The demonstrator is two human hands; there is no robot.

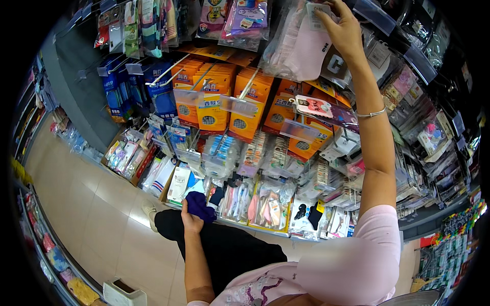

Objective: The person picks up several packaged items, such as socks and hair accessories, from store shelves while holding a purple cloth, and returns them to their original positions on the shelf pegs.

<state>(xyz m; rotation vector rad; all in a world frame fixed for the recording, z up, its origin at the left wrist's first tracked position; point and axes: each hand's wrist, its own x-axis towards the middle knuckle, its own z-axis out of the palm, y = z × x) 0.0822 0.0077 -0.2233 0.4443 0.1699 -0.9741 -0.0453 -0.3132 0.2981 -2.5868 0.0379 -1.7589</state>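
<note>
My left hand grips a bunched dark purple cloth low in front of the black trousers. At the top right, my right hand is raised to the hanging goods, thumb across the label card of a clear plastic pack of pale pink socks. The fingertips run near the frame's top edge and are partly hidden. Under the right wrist, a brown packaged item with a white letter hangs beside the pink pack.
Orange insole packets and blue packets hang on metal hooks with clear price holders jutting out. Boxes of packaged socks line the bottom shelf. Behind me are a white bin and another shelf along the tiled aisle.
</note>
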